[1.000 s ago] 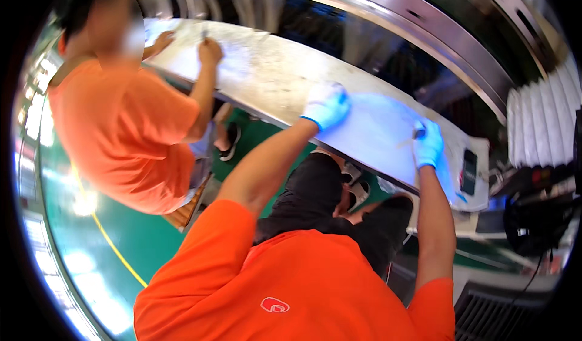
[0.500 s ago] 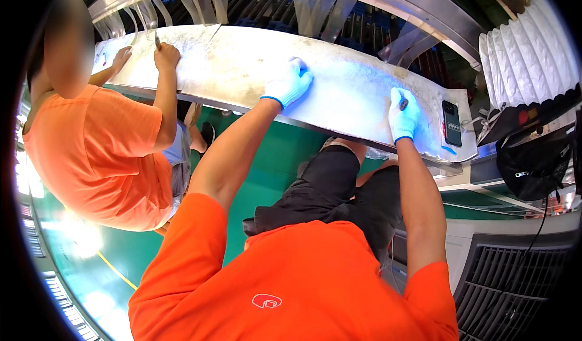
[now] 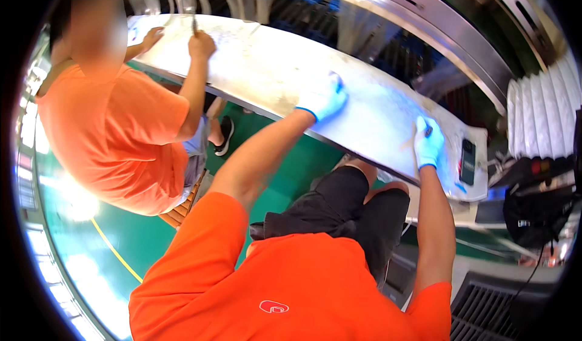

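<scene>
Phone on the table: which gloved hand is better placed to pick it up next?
Probably the right hand: it is nearer the phone than the left hand, though seemingly holding a dark object.

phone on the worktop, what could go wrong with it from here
The phone lies near the right end of the worktop, close to the gloved right hand: a wide sweep might knock it off. That hand holds a small dark-ended tool, which could scratch the phone if it strayed that way.

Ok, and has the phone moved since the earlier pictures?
No: judged by the worktop's right end, the phone lies in the same place; the camera's view has shifted.
</scene>
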`<state>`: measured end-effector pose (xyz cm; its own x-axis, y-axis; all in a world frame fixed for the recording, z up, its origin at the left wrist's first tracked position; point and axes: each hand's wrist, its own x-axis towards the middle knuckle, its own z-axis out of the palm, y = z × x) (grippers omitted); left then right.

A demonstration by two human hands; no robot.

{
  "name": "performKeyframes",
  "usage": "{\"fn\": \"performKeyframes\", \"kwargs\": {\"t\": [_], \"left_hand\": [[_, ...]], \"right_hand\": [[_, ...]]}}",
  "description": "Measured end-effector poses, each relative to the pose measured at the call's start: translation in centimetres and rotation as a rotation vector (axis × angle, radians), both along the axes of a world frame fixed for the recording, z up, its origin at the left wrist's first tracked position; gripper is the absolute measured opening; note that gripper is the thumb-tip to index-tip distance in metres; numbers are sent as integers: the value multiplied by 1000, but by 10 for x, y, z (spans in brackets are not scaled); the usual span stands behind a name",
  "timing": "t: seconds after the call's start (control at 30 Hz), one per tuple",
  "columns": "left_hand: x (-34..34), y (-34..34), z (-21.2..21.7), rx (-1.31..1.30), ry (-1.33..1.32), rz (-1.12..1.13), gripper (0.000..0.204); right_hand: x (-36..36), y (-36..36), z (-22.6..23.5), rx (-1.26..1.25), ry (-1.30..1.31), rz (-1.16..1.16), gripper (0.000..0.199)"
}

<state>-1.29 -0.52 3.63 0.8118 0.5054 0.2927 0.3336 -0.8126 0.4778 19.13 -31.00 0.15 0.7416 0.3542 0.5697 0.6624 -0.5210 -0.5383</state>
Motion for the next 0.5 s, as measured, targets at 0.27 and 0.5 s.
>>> {"fn": "performKeyframes", "kwargs": {"t": [0.27, 0.5], "left_hand": [[12, -5, 6, 61, -31, -13, 30], [16, -6, 15, 104, 5, -24, 30]], "right_hand": [[62, 27, -4, 9, 217, -99, 40], [79, 44, 8, 85, 361, 59, 43]]}}
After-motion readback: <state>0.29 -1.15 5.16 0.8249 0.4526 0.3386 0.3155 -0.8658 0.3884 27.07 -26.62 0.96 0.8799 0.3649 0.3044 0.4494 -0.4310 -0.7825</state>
